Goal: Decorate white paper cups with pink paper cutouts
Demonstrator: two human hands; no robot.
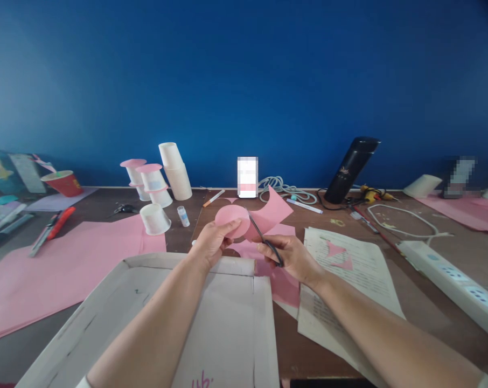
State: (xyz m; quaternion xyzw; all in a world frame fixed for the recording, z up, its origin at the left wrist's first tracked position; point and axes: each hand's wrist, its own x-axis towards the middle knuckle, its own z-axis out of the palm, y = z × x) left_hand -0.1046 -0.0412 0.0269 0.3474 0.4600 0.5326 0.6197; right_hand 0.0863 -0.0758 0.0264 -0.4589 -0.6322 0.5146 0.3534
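Note:
My left hand (212, 241) pinches a pink paper circle (231, 218) that is still joined to a larger pink sheet (273, 211). My right hand (288, 257) grips black-handled scissors (264, 240), whose blades reach up into the paper right at the circle's right edge. Both hands hover above the far edge of a shallow grey cardboard tray (187, 262). More pink paper (282, 283) lies on the table under the hands.
White paper cups (175, 170), some capped with pink discs, stand at the back left beside a big pink sheet (58, 267). Printed pages (361, 269) and a white power strip (454, 283) lie right. A black flask (351, 168), cables and a phone (247, 177) line the blue wall.

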